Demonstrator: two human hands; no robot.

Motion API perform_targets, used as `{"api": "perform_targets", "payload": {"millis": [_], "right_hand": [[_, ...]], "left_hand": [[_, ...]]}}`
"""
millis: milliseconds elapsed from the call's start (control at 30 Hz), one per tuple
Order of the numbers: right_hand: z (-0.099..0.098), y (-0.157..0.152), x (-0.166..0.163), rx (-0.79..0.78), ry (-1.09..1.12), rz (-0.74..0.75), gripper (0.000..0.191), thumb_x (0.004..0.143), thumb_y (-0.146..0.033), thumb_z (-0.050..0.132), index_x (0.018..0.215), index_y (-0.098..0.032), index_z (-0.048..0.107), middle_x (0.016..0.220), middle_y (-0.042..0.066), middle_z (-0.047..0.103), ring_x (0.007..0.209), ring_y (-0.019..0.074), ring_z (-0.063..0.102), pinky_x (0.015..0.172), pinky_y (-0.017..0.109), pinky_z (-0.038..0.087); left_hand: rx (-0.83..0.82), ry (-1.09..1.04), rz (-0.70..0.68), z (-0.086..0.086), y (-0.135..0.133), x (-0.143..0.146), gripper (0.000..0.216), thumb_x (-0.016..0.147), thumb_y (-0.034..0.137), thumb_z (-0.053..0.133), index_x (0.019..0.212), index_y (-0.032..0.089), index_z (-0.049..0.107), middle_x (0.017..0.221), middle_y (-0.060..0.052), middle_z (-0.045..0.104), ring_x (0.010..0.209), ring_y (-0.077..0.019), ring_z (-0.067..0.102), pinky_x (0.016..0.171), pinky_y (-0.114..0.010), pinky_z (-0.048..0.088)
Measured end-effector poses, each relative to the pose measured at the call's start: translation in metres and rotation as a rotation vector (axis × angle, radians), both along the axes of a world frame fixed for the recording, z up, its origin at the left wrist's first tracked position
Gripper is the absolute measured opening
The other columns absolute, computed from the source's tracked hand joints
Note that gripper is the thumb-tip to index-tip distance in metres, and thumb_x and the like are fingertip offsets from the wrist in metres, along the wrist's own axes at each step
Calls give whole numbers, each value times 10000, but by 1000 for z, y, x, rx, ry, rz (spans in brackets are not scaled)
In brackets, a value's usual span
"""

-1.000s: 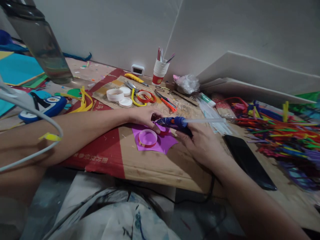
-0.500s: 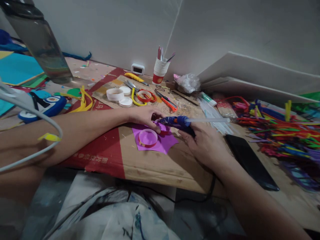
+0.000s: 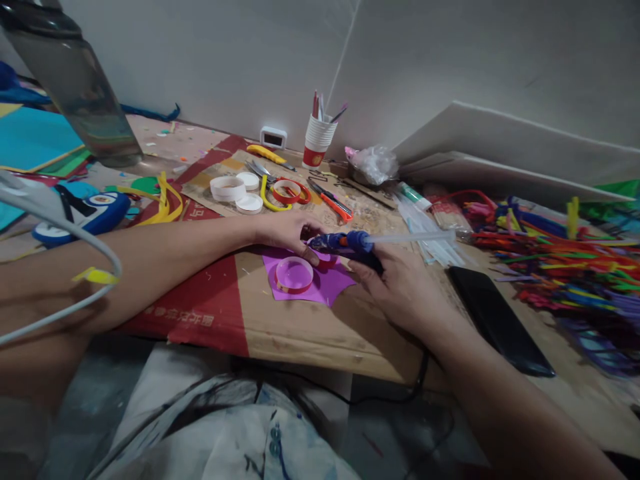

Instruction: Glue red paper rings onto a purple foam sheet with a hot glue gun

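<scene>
My right hand [image 3: 400,283] is wrapped round the handle of a blue glue gun [image 3: 343,243], with a long clear glue stick [image 3: 413,237] jutting from its back. The gun's nozzle points left, close to my left fingers. With thumb and fingers curled, my left hand [image 3: 287,235] grips the far red ring [image 3: 329,261], which the gun partly hides. That ring rests on a cut piece of purple sheet [image 3: 325,292]. A second red ring [image 3: 294,289], pale inside, lies on the same sheet nearer to me. Whether glue is coming out cannot be seen.
Behind my hands lie an orange craft knife [image 3: 336,205], scissors [image 3: 260,172], white ring and discs [image 3: 229,189] and a red tape ring [image 3: 287,191]. A black phone [image 3: 500,320] and bright pipe cleaners [image 3: 565,253] are at right. A tall bottle [image 3: 95,100] stands left.
The glue gun and my right hand have shifted slightly left, the nozzle along the far ring. The whole view has drifted a little; my left hand keeps its place on the ring.
</scene>
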State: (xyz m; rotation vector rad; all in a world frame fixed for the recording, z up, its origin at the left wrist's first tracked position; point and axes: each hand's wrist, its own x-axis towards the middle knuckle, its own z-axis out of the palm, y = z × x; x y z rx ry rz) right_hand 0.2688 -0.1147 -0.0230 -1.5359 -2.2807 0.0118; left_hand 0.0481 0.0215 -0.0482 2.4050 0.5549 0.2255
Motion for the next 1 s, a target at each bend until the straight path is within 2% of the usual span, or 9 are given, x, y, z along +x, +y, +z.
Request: {"api": "perform_targets", "payload": {"millis": [267,467,700,1000], "right_hand": [[-6,4,5,35,20,-19,173,942,-311,551,907,-191,671,807,89,708,727,235,628,644,321,424],[-7,3,8,66,-66,-75,197,944,-325,524,888,-193,657,795,101,706,714,253,632,624,342,422],[-1,-3,9,46,-121,-96,211,947,-320,526,976,-175,678,893,135,734,833,308,684,695,393,490],[3,-5,9,48,-131,-79,189,948,-290,525,960,-191,686,854,117,736,759,284,675,648,372,464]], "left_hand": [[4,50,37,4,-2,0,526,708,549,780,1124,228,750,969,-6,678,881,-176,572,749,-252,375],[46,61,10,3,1,-1,582,731,567,759,1218,252,720,1013,-13,660,928,-185,569,791,-256,375],[37,56,33,3,-2,0,573,712,522,789,1209,245,720,1050,-22,660,971,-190,568,826,-255,383],[26,39,25,1,-1,-1,536,704,547,787,1147,250,735,1011,-17,650,966,-200,572,830,-271,400]]}}
